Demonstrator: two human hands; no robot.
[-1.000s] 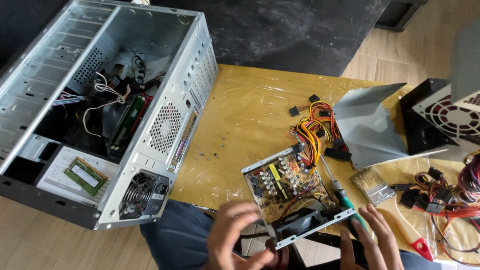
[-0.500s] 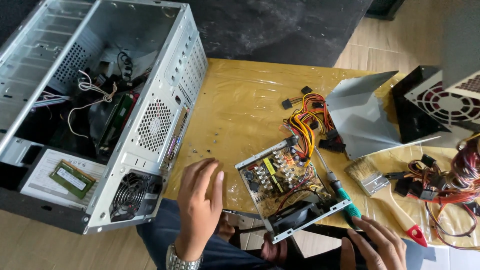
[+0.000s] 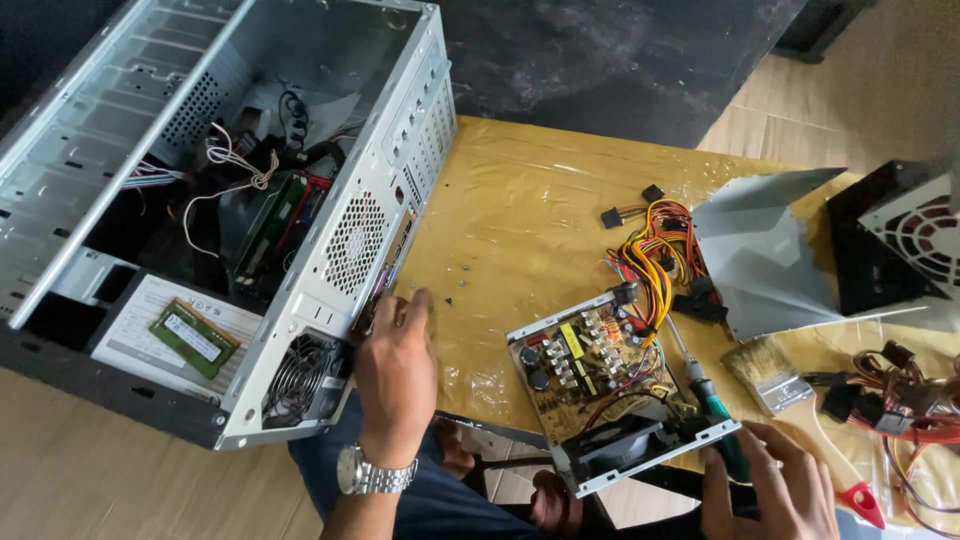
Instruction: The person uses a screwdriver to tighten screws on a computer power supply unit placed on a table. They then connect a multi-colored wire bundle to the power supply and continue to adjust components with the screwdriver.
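Note:
My left hand [image 3: 396, 368], a metal watch on its wrist, reaches over the yellow plastic-covered table [image 3: 520, 240] with its fingertips beside the rear panel of an open grey computer case [image 3: 340, 250]. Small screws [image 3: 452, 290] lie on the table just past the fingers. My right hand [image 3: 775, 485] sits at the lower right, gripping the green handle of a screwdriver [image 3: 715, 415]. The screwdriver lies along an opened power supply unit [image 3: 610, 390] with a bare circuit board and a black fan.
A bundle of coloured cables [image 3: 655, 250] runs from the power supply. A folded grey metal cover [image 3: 765, 250], a paintbrush [image 3: 770, 375], a second power supply with fan grille [image 3: 915, 240] and more cables [image 3: 900, 410] crowd the right. A green memory module [image 3: 195, 335] lies inside the case.
My left hand has moved from the table's front edge up and left to the case's rear panel. My right hand stays by the screwdriver. The camera view has shifted slightly.

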